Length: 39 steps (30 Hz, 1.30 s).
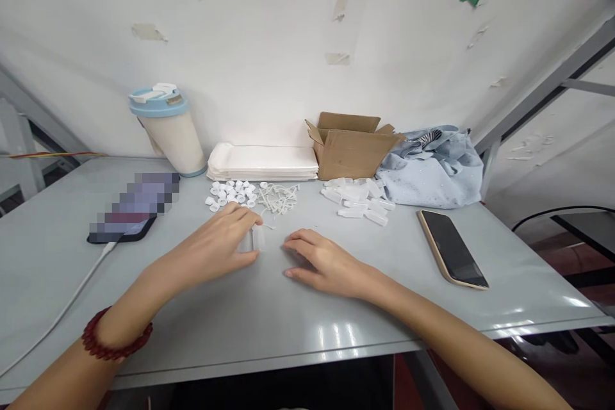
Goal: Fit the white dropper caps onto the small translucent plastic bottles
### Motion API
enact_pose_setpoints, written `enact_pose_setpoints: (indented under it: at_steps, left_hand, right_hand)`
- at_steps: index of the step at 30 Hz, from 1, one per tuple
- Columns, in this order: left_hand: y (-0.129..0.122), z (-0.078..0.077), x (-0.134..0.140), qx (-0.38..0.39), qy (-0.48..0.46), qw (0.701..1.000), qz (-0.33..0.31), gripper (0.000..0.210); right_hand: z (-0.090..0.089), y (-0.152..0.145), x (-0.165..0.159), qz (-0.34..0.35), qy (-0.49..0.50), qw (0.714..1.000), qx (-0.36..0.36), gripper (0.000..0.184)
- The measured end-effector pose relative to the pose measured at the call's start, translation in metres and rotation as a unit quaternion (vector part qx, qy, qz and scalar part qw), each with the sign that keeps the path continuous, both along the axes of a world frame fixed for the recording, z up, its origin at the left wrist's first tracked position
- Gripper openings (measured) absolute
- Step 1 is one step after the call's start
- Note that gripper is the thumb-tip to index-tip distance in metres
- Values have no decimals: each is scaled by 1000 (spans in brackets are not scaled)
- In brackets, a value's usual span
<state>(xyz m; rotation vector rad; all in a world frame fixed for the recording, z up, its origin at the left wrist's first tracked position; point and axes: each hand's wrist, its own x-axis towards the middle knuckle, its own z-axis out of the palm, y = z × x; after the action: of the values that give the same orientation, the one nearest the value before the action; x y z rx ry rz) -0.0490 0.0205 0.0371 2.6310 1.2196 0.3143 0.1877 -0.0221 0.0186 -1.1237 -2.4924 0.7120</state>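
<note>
Broadly, you have a pale wall (269,32) ahead and a grey table (230,333) under your forearms. Against the wall, from right to left, sit a light blue cloth (432,173), an open cardboard box (355,157), a stack of flat white packs (269,163) and a tumbler (175,141) with a blue lid. A dark-screened phone (454,250) lies at your right; another phone (144,205), its screen pixelated, lies at your left with a white cable (79,298) plugged in.

Your left hand (223,240) is curved around a small clear bottle (259,238) near the table's middle, fingertips at its upper end and thumb by its lower end; you can't really tell whether it is pinched or merely lying there. Your right hand (327,262) rests just beside, thumb parted from the fingers, nothing visible between them. Beyond your hands are three piles: more clear bottles (354,191), thin pale strips (277,198) and little white caps (221,194).
</note>
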Motion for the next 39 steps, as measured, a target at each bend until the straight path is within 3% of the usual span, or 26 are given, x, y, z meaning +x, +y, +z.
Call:
enact_pose_setpoints:
  at_steps: [12, 29, 39]
  left_hand:
    - [3, 0, 0, -16, -5, 1000, -15, 32]
    - [4, 4, 0, -49, 66, 996, -20, 34]
    - [5, 0, -2, -49, 36, 998, -23, 35]
  right_hand:
    - [1, -1, 0, 3, -7, 1000, 3, 36]
    - [0, 0, 1, 13, -11, 1000, 16, 35]
    - [6, 2, 5, 13, -26, 999, 18, 36]
